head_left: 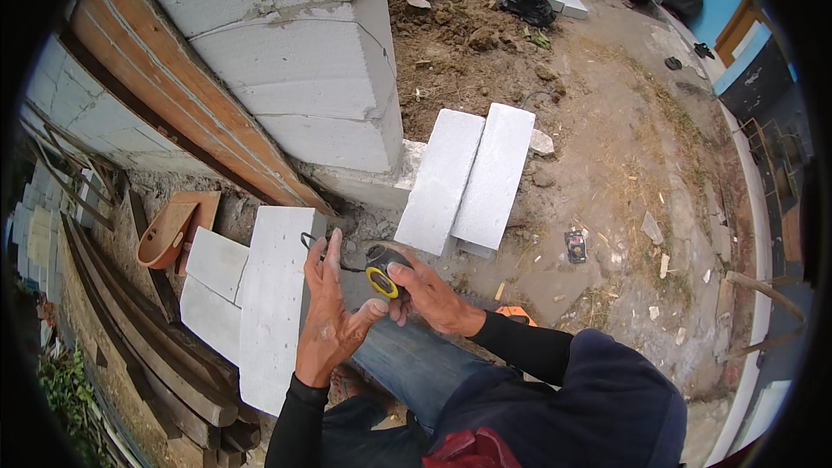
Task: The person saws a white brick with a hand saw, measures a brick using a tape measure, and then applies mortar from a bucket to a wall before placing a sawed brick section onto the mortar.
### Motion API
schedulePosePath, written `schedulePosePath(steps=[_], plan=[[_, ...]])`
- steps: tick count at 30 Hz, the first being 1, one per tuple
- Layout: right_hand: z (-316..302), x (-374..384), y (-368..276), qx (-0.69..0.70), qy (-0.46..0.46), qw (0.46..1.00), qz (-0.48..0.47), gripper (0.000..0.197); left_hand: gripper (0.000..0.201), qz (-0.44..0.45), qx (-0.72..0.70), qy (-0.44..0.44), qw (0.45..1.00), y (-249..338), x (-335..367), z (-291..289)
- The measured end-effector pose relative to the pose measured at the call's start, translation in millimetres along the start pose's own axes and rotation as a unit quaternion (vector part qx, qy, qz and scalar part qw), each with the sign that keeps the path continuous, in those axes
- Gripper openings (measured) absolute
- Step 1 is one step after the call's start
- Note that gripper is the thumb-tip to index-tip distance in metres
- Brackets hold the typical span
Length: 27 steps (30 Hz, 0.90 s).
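Hands (435, 297) flank the tape measure (382, 272), gripped in the right.

White block wall (295, 87), bare dirt ground (607, 139), seemingly a blue wall (716, 4) beyond

A black-and-yellow tape measure (382, 282) is gripped by the right hand (440, 302) just below the frame's centre. The left hand (332, 334) is held just to its left, fingers spread. Two white blocks (494, 178) are laid side by side above centre; more pale blocks (273, 303) are seen at lower left. A brown wooden beam (178, 74) is leaned at upper left.
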State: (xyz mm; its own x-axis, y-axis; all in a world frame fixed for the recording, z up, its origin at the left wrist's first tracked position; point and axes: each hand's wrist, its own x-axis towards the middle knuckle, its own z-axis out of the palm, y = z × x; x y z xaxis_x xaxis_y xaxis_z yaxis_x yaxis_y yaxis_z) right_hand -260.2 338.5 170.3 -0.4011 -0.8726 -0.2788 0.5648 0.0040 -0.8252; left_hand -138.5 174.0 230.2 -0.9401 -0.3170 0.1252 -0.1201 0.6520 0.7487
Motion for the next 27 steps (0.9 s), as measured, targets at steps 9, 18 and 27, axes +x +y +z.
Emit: schedulePosePath(steps=[9,18,27], plan=[[-170,57,-116,-0.748,0.386,0.464,-0.274,0.066,0.078,-0.270,-0.045,0.088,0.958,-89,-74,-52],[-130,-2,-80,-0.653,0.374,0.557,-0.352,0.057,0.080,-0.343,0.080,0.212,0.912,-149,-127,-85],[-281,-170,260,-0.808,0.067,0.581,0.073,0.043,0.071,-0.424,0.051,0.267,0.864,-186,-160,-101]])
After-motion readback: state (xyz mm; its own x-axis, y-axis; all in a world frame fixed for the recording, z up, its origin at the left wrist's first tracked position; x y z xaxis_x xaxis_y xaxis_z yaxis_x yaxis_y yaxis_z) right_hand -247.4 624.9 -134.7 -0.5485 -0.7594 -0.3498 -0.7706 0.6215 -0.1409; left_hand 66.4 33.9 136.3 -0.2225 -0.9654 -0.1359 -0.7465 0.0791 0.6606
